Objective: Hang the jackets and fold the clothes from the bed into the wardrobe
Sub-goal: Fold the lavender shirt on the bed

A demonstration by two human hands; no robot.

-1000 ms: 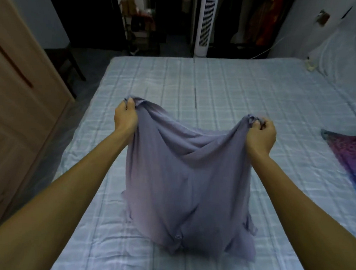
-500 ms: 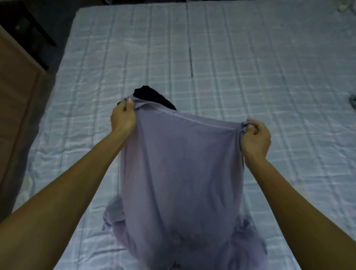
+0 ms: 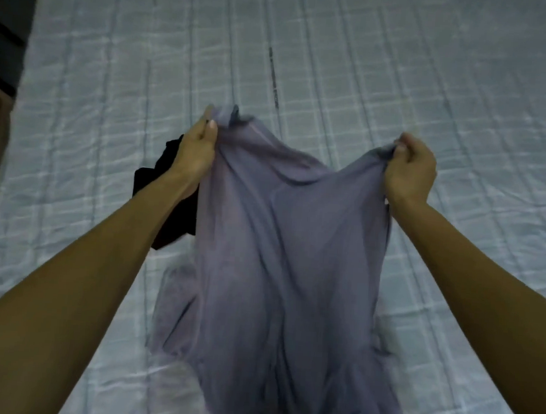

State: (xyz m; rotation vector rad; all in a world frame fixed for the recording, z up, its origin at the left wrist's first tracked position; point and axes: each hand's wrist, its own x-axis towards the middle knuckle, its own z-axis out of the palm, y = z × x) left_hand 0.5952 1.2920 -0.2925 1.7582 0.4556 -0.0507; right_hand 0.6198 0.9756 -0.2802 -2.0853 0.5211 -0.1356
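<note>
Left fingers (image 3: 210, 128): clenched on one top corner of the purple garment (image 3: 287, 256), thumb pressed over a bunched fold of cloth.
Right fingers (image 3: 401, 150): curled tight round the other top corner, the fabric gathered into the fist.
Garment: held up between the two grips over the middle of the bed (image 3: 112, 82); its top edge sags in a dip between them, and its lower part is heaped on the sheet near the bed's near edge.
Step in hand: judged to be spreading one item out for folding; nothing in view is folded yet, and no wardrobe shelf shows.
Next move: it likely calls for drawing the two corners apart until the top edge is taut, then laying the cloth flat on the bed so the heaped hem smooths out before the first fold.
Left hand (image 3: 194, 151): raised, back of the hand toward the camera, forearm reaching out from the lower left.
Right hand (image 3: 411, 171): at about the same height, knuckles up, forearm reaching out from the lower right; the hands are well apart.
Black garment (image 3: 168, 212): crumpled on the bed just beside the purple one, partly hidden behind the left wrist, toward the bed's left edge.
Bed cover: pale checked sheet, wrinkled.
</note>
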